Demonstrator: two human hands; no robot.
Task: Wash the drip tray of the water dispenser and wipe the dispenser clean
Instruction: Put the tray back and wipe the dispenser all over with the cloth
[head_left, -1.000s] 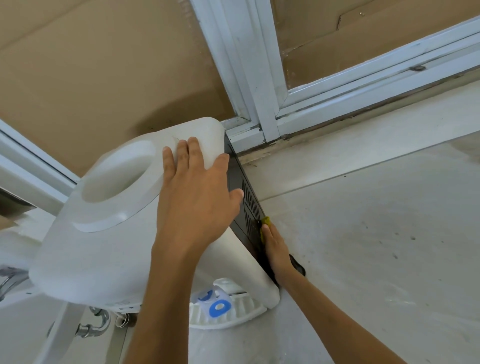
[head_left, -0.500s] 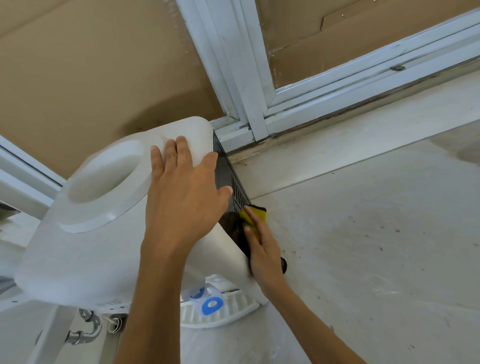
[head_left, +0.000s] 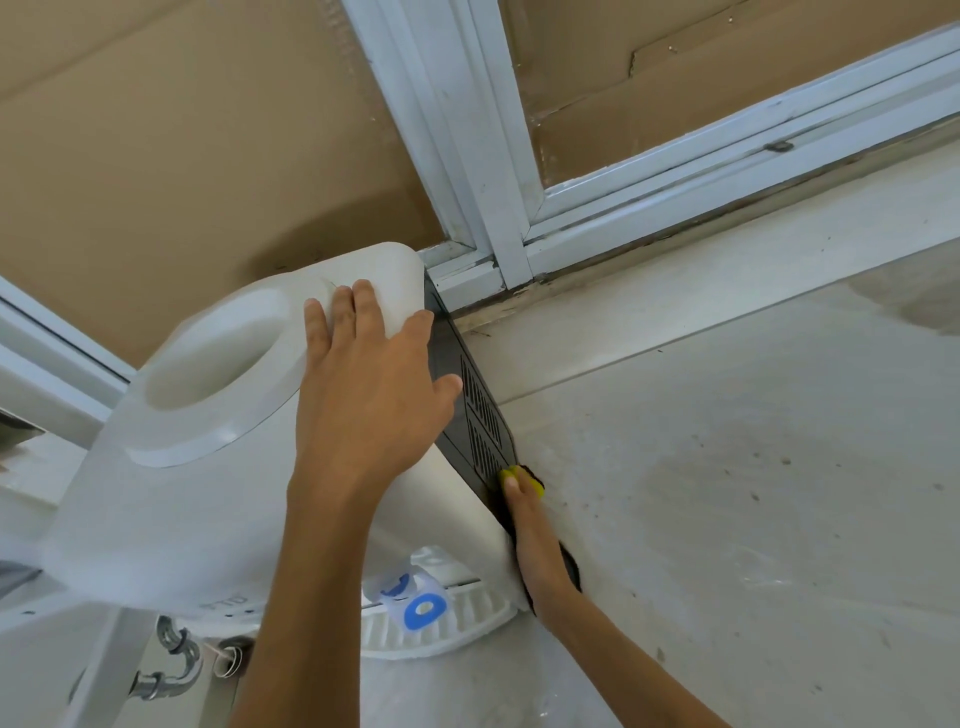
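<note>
2 hands on dispenser; label unreadable.

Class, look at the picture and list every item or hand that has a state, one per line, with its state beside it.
Water dispenser: upright on the counter, no bottle in its top opening.
Left hand: flat on the dispenser's top, fingers straight.
Right hand: presses the sponge against the dispenser's black panel.
Sponge: yellow, held on the black panel below the vents.
Drip tray: fitted at the dispenser's front, under the taps.
</note>
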